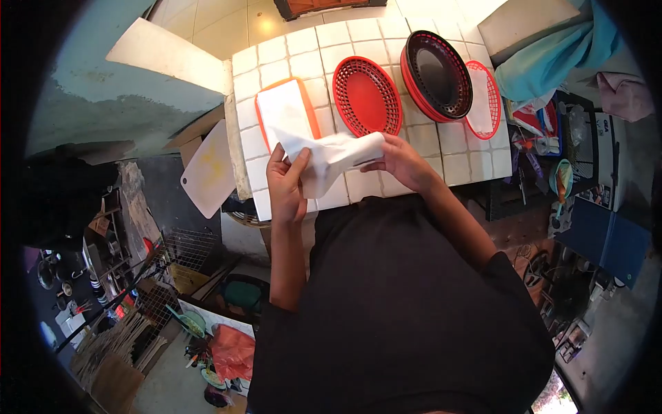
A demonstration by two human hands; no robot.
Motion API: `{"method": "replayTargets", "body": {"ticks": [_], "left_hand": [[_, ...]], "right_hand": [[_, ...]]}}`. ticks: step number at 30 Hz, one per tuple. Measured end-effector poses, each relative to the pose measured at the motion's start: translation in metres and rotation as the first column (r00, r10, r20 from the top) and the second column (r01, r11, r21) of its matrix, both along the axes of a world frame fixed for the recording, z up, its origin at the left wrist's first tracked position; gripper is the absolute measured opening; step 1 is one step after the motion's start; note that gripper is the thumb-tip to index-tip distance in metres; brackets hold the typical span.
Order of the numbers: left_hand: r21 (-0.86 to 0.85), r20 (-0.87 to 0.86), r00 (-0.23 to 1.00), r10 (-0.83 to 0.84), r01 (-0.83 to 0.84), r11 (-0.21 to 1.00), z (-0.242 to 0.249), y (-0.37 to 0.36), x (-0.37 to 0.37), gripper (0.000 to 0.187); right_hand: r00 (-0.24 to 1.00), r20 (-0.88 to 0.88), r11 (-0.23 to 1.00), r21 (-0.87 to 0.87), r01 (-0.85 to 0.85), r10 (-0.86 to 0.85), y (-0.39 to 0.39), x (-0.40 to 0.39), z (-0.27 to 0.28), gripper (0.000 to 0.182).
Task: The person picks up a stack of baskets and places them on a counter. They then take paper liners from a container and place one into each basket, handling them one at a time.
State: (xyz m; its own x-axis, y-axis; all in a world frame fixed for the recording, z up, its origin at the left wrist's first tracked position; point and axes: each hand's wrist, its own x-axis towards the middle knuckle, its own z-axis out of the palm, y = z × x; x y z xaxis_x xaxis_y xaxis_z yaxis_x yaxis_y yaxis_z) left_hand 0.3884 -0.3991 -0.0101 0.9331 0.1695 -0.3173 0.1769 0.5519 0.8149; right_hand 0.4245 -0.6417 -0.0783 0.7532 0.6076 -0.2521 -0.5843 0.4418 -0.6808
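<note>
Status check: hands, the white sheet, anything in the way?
Left hand, right hand: both gripping white sheet. Sheet crumpled, held over tiled counter. Red basket just beyond; no obstruction seen between hands.

I've got white tiled ctr [455, 169], red basket [367, 103] w/ latticed rim, blk basket [441, 72], orange-rimmed tray [315, 119], white sheet [331, 155].

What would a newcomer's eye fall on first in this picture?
Probably the bright red oval basket, near the middle of the white tiled counter. Just right of it, a black basket rests in a red one. Nearer the body, the left hand and right hand hold a white sheet.
</note>
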Motion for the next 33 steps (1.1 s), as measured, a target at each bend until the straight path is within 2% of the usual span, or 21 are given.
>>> {"method": "replayTargets", "body": {"ticks": [1, 3, 4, 6, 7, 8, 10, 11, 12, 14, 16, 18, 19, 20, 22, 23, 26, 29, 33], "left_hand": [[-0.020, 0.026, 0.998, -0.056, 0.056, 0.998, 0.009, -0.002, 0.001, 0.031], [-0.013, 0.037, 0.994, -0.101, 0.102, 0.995, 0.027, -0.005, 0.002, 0.032], [-0.008, 0.045, 0.989, -0.142, 0.142, 0.990, 0.035, -0.006, 0.003, 0.032], [0.005, 0.067, 0.986, -0.150, 0.150, 0.989, 0.051, -0.008, 0.005, 0.034], [-0.014, 0.117, 0.981, -0.154, 0.157, 0.987, 0.059, -0.009, 0.006, 0.035], [-0.034, 0.165, 0.974, -0.157, 0.165, 0.986, 0.066, -0.010, 0.006, 0.036], [-0.075, 0.173, 0.973, -0.156, 0.171, 0.982, 0.075, -0.009, 0.008, 0.037], [-0.103, 0.166, 0.969, -0.183, 0.202, 0.974, 0.077, -0.008, 0.009, 0.037], [-0.132, 0.158, 0.965, -0.210, 0.232, 0.964, 0.077, -0.008, 0.011, 0.036], [-0.091, 0.119, 0.973, -0.197, 0.208, 0.974, 0.065, -0.006, 0.014, 0.036], [-0.018, 0.077, 0.988, -0.133, 0.135, 0.991, 0.054, -0.004, 0.013, 0.036], [0.045, 0.040, 0.996, -0.078, 0.076, 0.996, 0.047, -0.006, 0.009, 0.035], [0.119, 0.062, 0.998, -0.025, 0.017, 0.993, 0.038, -0.005, 0.008, 0.035], [0.191, 0.090, 0.996, 0.028, -0.044, 0.981, 0.029, -0.004, 0.006, 0.035], [0.211, 0.064, 0.996, 0.054, -0.066, 0.975, 0.009, 0.000, 0.000, 0.034], [0.233, 0.040, 0.996, 0.073, -0.081, 0.969, 0.003, 0.001, -0.003, 0.032], [0.177, -0.035, 0.997, 0.069, -0.062, 0.982, 0.001, -0.005, -0.007, 0.029], [0.218, 0.006, 1.000, 0.016, -0.017, 0.976, -0.012, -0.007, -0.006, 0.027], [0.248, -0.025, 0.998, -0.050, 0.055, 0.967, -0.013, -0.005, 0.011, 0.024]], "right_hand": [[1.000, 0.003, 1.000, 0.003, 0.005, -0.005, -0.002, 0.004, -0.008, 0.048], [0.996, -0.073, 0.980, 0.195, -0.035, 0.050, -0.001, 0.015, -0.019, 0.062], [0.997, -0.066, 0.979, 0.200, -0.036, 0.050, -0.001, 0.019, -0.019, 0.062], [0.984, 0.016, 0.890, 0.425, -0.165, 0.175, 0.003, 0.030, -0.015, 0.063], [0.976, 0.043, 0.861, 0.463, -0.211, 0.216, 0.007, 0.035, -0.016, 0.070], [0.974, 0.053, 0.859, 0.464, -0.218, 0.218, 0.009, 0.038, -0.014, 0.070], [0.936, 0.075, 0.862, 0.370, -0.346, 0.344, 0.016, 0.040, 0.008, 0.089], [0.936, 0.075, 0.879, 0.325, -0.349, 0.344, 0.020, 0.041, 0.022, 0.099], [0.934, 0.076, 0.876, 0.328, -0.355, 0.350, 0.025, 0.043, 0.024, 0.099], [0.937, 0.205, 0.850, 0.400, -0.343, 0.281, 0.031, 0.046, 0.026, 0.084], [0.935, 0.155, 0.847, 0.395, -0.354, 0.319, 0.029, 0.053, 0.036, 0.078], [0.972, 0.093, 0.946, 0.229, -0.231, 0.215, 0.024, 0.051, 0.049, 0.088], [0.984, 0.044, 0.956, 0.231, -0.180, 0.175, 0.022, 0.051, 0.046, 0.103], [0.983, 0.044, 0.956, 0.229, -0.185, 0.180, 0.020, 0.050, 0.041, 0.103], [0.999, 0.019, 0.988, 0.147, 0.036, -0.039, 0.016, 0.043, 0.033, 0.104], [0.996, 0.036, 0.996, 0.050, 0.074, -0.076, 0.012, 0.041, 0.031, 0.105], [0.995, -0.006, 0.994, -0.049, 0.102, -0.102, 0.003, 0.030, 0.039, 0.103], [0.987, -0.092, 0.986, -0.120, 0.118, -0.130, 0.001, 0.031, 0.034, 0.099], [0.994, -0.044, 0.978, -0.186, 0.094, -0.104, -0.004, 0.049, 0.026, 0.098]]}}
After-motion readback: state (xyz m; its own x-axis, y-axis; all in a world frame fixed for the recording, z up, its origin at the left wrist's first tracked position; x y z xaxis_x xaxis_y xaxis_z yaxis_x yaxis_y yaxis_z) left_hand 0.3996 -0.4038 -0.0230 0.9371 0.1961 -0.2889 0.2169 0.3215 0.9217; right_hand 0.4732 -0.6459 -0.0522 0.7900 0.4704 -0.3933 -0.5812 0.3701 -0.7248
